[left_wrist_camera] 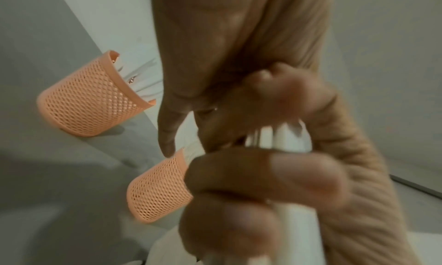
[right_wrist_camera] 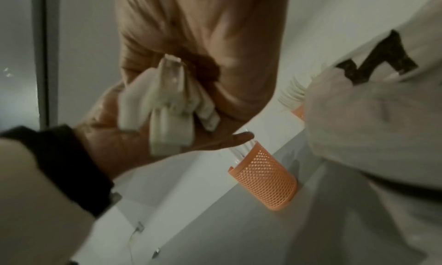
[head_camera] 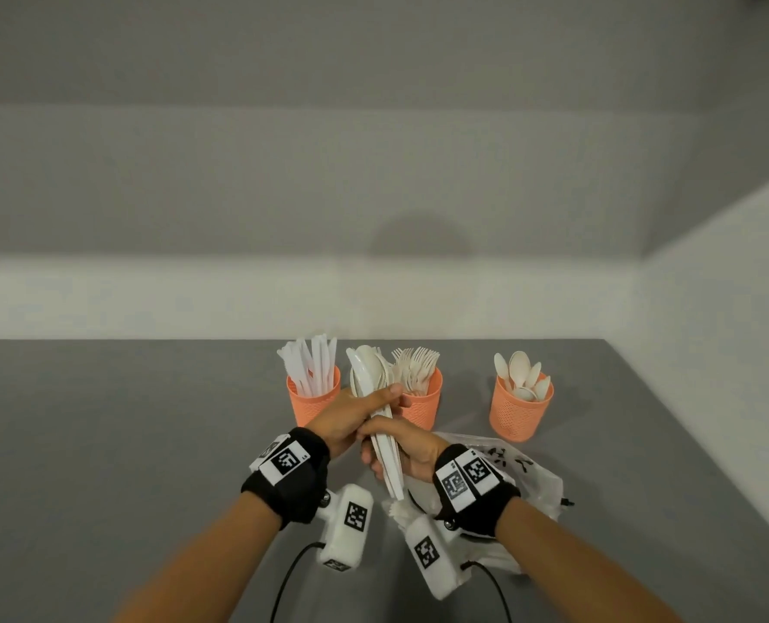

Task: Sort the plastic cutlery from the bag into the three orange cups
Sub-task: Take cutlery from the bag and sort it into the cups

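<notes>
A bundle of white plastic cutlery (head_camera: 375, 388) stands upright in front of the cups, held by both hands. My left hand (head_camera: 369, 409) grips its middle, thumb across the front. My right hand (head_camera: 380, 449) grips the handles lower down. In the right wrist view the handle ends (right_wrist_camera: 172, 108) fan out between the two palms. Three orange mesh cups stand in a row: the left cup (head_camera: 313, 404) holds knives, the middle cup (head_camera: 423, 409) forks, the right cup (head_camera: 521, 411) spoons. The white bag (head_camera: 526, 478) lies crumpled under my right wrist.
The cups stand near the far edge of the grey table (head_camera: 126, 420), close to a white wall (head_camera: 373, 299). Another wall (head_camera: 710, 330) borders the table on the right. Cables trail from the wrist cameras toward me.
</notes>
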A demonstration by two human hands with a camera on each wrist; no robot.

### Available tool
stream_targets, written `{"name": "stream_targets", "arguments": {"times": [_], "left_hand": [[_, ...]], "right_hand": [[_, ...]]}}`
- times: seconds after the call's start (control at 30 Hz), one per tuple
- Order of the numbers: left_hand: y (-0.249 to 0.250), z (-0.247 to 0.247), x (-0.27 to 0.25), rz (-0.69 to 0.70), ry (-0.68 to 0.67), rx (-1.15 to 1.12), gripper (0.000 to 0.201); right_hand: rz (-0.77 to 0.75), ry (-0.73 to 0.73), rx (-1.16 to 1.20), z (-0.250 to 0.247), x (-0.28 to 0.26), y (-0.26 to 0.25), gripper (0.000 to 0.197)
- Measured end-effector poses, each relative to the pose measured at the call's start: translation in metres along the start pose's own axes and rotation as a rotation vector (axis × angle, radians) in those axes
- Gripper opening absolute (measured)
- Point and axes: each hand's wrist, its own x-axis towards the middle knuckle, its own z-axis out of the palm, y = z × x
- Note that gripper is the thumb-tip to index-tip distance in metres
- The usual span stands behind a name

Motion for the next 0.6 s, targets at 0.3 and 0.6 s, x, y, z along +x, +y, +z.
{"name": "stream_targets", "arguments": {"times": [0.3, 0.6], "left_hand": [[0.002, 0.000, 0.013, 0.107, 0.321, 0.089, 0.029], [-0.005, 0.000, 0.027, 0.147, 0.450, 0.131, 0.025]], "right_hand": [[-0.077, 0.269, 0.168, -0.003, 0.003, 0.010, 0.021], [-0.132, 0.249, 0.068, -0.013, -0.002, 0.016, 0.020]]}}
